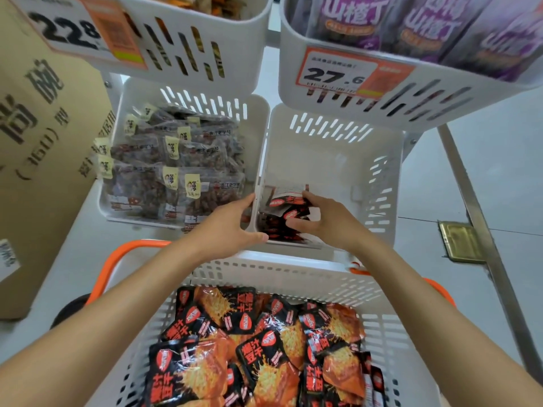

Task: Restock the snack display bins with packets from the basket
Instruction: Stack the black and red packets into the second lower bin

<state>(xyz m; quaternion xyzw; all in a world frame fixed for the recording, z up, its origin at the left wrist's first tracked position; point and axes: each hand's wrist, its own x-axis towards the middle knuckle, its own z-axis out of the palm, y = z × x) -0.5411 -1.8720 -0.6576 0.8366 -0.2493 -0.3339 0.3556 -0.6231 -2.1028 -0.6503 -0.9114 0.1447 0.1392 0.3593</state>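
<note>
In the lower right bin (pixel 338 142) | right hand (pixel 326 221) grips packets (pixel 286 201) | left hand (pixel 226 227) spread open against its wall

The left price tag (pixel 73 27) up top reads 22.8 and the right price tag (pixel 338 73) reads 27.6, with 山楂丁 on the purple packets (pixel 355 16) above it. The orange-and-black packets (pixel 264 356) in my basket (pixel 293 277) say 豆干. The clear packets (pixel 176 160) in the lower left bin (pixel 141 86) say 浙江老字号, and the cardboard box (pixel 38 113) shows 碗.

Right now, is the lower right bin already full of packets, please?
No, the bin holds only a few packets in its near-left corner.
</note>
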